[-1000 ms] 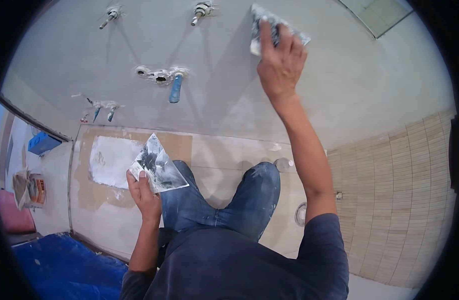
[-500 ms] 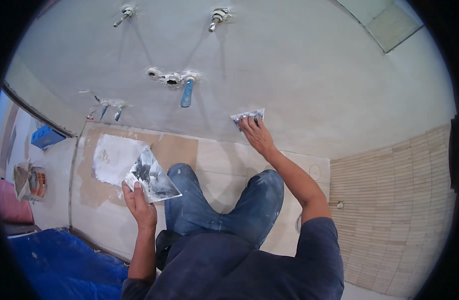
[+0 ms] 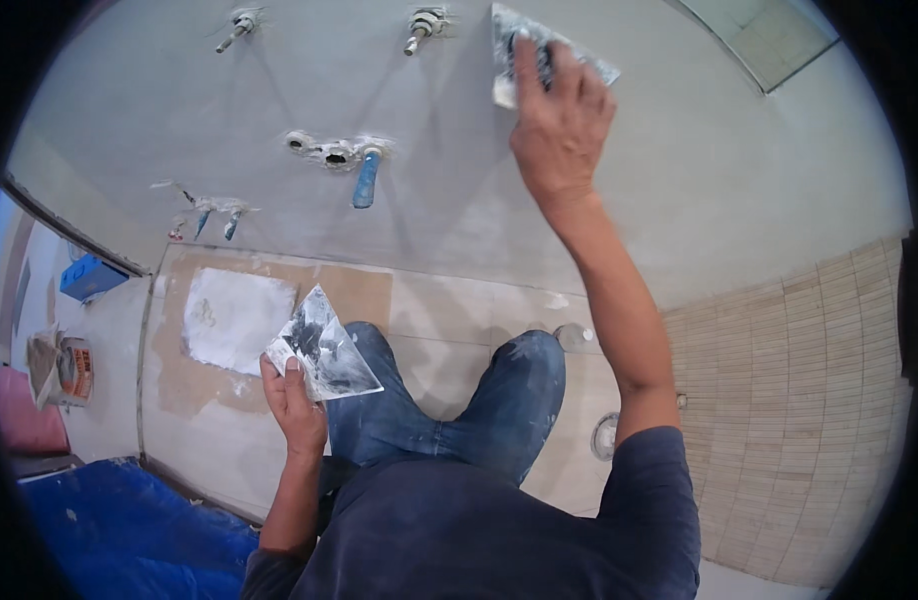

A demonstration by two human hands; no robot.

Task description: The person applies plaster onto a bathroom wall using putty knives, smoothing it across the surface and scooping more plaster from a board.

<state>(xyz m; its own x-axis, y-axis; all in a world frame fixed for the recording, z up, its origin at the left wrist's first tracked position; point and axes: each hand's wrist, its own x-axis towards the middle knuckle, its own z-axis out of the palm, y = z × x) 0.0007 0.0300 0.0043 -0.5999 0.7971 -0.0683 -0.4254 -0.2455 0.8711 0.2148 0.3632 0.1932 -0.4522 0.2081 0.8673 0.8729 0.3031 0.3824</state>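
Observation:
High on the grey plastered wall [image 3: 699, 190], my right hand [image 3: 562, 140] presses a flat putty spatula [image 3: 505, 55] to the surface, its fingers spread over the smeared blade. Lower down, in front of my left knee, my left hand [image 3: 299, 408] grips a second putty spatula [image 3: 331, 355] by one corner, thumb on top. White and dark smears of filler cover that blade, which tilts upward. From the wall left of the right hand stick out metal valve stems [image 3: 419, 35] and a blue pipe plug [image 3: 366, 182] beside open pipe holes.
A white filler-covered sheet [image 3: 234, 310] lies on brown cardboard [image 3: 367, 300] at the wall's foot. To the left are a blue box [image 3: 91, 277], an opened bag [image 3: 76, 372] and a blue tarp [image 3: 129, 530]. Small beige tiles [image 3: 779, 430] and a round drain [image 3: 605, 437] are on the right.
My right hand has swept the spatula up the wall and slightly right, from near its foot to valve height. My left hand and its spatula have shifted a little right.

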